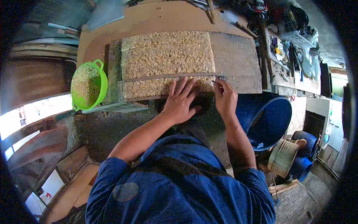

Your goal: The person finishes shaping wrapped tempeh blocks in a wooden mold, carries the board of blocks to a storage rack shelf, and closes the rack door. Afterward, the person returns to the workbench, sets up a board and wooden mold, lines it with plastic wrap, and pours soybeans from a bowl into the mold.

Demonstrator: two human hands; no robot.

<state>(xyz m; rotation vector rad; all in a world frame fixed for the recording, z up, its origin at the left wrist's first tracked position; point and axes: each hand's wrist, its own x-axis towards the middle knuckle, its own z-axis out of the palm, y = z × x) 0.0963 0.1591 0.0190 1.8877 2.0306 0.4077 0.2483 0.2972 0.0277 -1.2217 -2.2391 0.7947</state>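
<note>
A flat slab of pale, puffed-grain snack lies on a wooden board. Across it, close to the near edge, runs a long thin straight strip. My left hand rests with fingers spread over the near part of the slab, fingertips touching the strip. At the strip's right end, by the slab's right edge, my right hand is closed in a pinch. Something small and dark shows at its fingertips, too small to make out.
A green plastic basket holding loose puffed grain stands left of the board. To the right is a large blue drum, with a pale bucket beyond it. Clutter and a white crate fill the far right table.
</note>
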